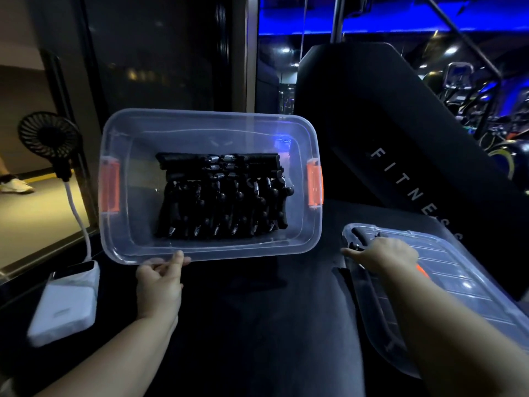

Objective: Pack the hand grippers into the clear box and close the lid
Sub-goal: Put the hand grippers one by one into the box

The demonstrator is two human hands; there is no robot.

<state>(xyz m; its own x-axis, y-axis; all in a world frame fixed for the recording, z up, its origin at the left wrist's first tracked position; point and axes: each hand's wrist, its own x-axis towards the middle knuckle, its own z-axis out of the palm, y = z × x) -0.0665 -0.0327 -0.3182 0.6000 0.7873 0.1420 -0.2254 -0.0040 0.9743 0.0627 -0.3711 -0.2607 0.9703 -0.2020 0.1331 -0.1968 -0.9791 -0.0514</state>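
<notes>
Left hand [159,282] pinches the near rim of the clear box [229,252], which holds the packed hand grippers [220,196]. Right of the box, the right hand [386,257] covers a loose gripper [361,235] on the lid [458,282]; its grip cannot be told. Seat both handles before lifting.

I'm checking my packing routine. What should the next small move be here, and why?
Probably close the right hand on the black gripper lying on the lid and lift it off. The box, held at its near rim by the left hand, already holds the other grippers; the lid can't close it until this one is packed.
</notes>
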